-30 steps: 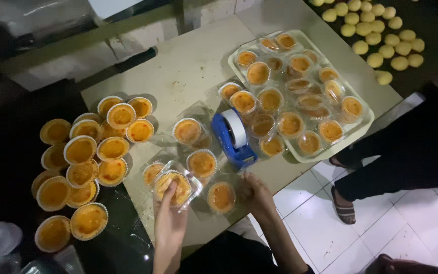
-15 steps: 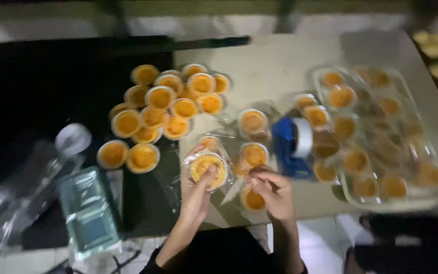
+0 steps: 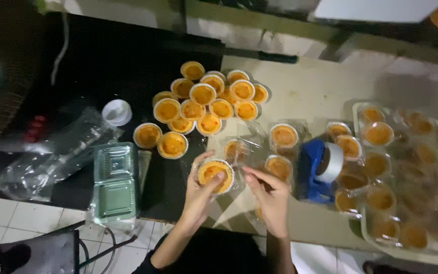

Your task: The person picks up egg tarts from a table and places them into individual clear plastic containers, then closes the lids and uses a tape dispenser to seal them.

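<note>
So the main change from a second earlier: the left hand (image 3: 201, 195) had brought the small orange-topped cake in its white paper cup, sitting in a clear plastic sleeve (image 3: 216, 175), up off the beige tabletop (image 3: 310, 91) and closer in, and the right hand (image 3: 271, 200) had moved in beside it. Half a second before, the two hands were already meeting over it, so that was pretty much the same pose, just tighter. I'd guess the wrapping of that one cup was mid-way, not finished.

Left hand was clamped on the cake: thumb over the top rim, fingers curled under it. Right hand was half closed, fingertips pinched together on the loose clear plastic (image 3: 239, 195) trailing off the cup; whether it really had a firm grip there, I couldn't tell.

Just beyond the hands were two more wrapped cakes (image 3: 279, 167) on the table, and right of them the blue tape dispenser with its pale roll (image 3: 323, 170). To the left, a clear hinged plastic box (image 3: 113, 185) lay on the black surface (image 3: 102, 61). Further back sat the cluster of unwrapped orange cakes (image 3: 209, 101), and off to the far right a clear tray of wrapped ones (image 3: 406, 177), a bit blurry
</note>
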